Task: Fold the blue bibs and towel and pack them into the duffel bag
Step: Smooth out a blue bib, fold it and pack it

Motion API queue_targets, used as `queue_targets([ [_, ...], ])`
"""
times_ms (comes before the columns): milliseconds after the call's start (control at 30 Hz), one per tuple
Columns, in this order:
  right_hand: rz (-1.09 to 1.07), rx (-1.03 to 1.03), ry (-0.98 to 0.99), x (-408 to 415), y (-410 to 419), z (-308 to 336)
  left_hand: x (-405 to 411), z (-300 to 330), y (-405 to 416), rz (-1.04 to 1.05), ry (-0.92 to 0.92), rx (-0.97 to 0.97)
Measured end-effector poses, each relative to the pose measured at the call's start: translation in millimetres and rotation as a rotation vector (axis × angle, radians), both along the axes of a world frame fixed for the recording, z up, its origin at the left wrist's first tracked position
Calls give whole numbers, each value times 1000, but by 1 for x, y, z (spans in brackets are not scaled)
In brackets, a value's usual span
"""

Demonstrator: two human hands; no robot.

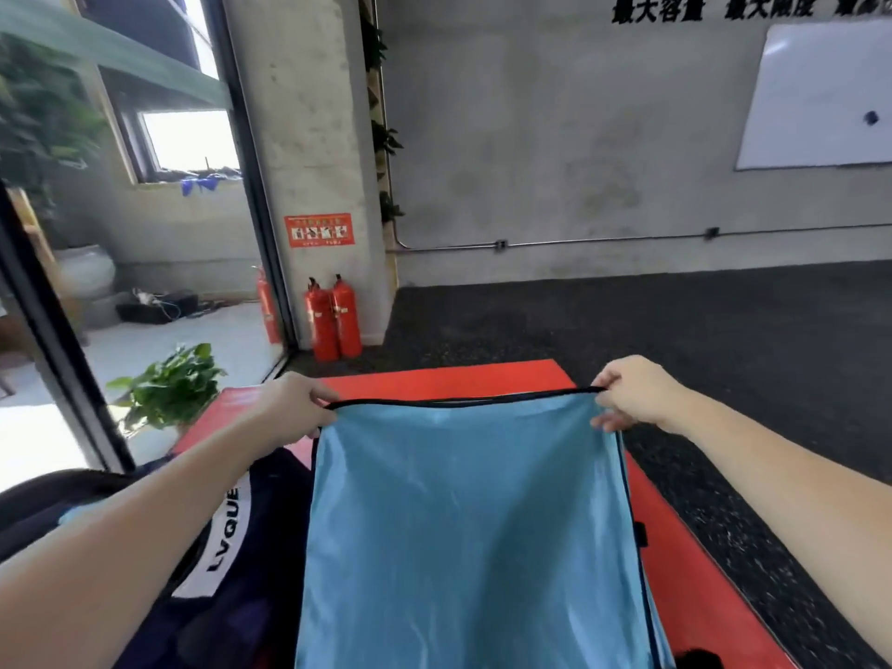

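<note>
A light blue cloth with dark trim [468,523] is stretched out in front of me above the red mat [449,379]. It looks doubled over, with two edges showing along its right side. My left hand [294,403] pinches its far left corner. My right hand [632,393] pinches its far right corner. The top edge runs taut between both hands. The dark navy duffel bag [236,548], with a white label, lies at my lower left, partly under my left forearm.
A potted plant [169,383] stands left of the mat by a glass partition. Two red fire extinguishers [333,318] stand at the pillar behind. Dark speckled floor [675,330] lies to the right. A whiteboard [815,94] hangs on the far wall.
</note>
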State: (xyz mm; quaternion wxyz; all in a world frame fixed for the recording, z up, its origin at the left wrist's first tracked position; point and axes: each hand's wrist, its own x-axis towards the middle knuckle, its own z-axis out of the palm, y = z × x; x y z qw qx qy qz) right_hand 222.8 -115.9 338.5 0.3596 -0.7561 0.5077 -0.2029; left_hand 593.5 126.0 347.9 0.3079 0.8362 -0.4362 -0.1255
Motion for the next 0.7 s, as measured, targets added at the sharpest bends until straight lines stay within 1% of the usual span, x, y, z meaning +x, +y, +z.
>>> queue_targets([
  [67, -3, 29, -35, 13, -19, -8, 6, 0, -19, 66, 164, -23],
  [133, -1, -8, -18, 23, -35, -10, 13, 4, -36, 115, 294, -89],
  [200, -15, -51, -5, 29, -46, -6, 19, 12, -51, 123, 282, -133],
  [267, -34, -96, -35, 35, -51, 4, 22, 22, -64, 128, 206, -164],
  [333, -67, -206, -52, 42, -52, 20, 23, 34, -73, 142, 102, -188],
  [433, -95, -392, -67, 49, -47, 56, 20, 62, -82, 141, -128, -262],
  [500, -83, -502, -94, 51, -44, 86, 19, 90, -84, 142, -234, -372],
  [567, -79, -621, -124, 50, -37, 118, 16, 126, -80, 108, -297, -500],
  [700, -124, -767, -359, 34, -17, 180, -1, 192, -55, 72, -414, -757],
])
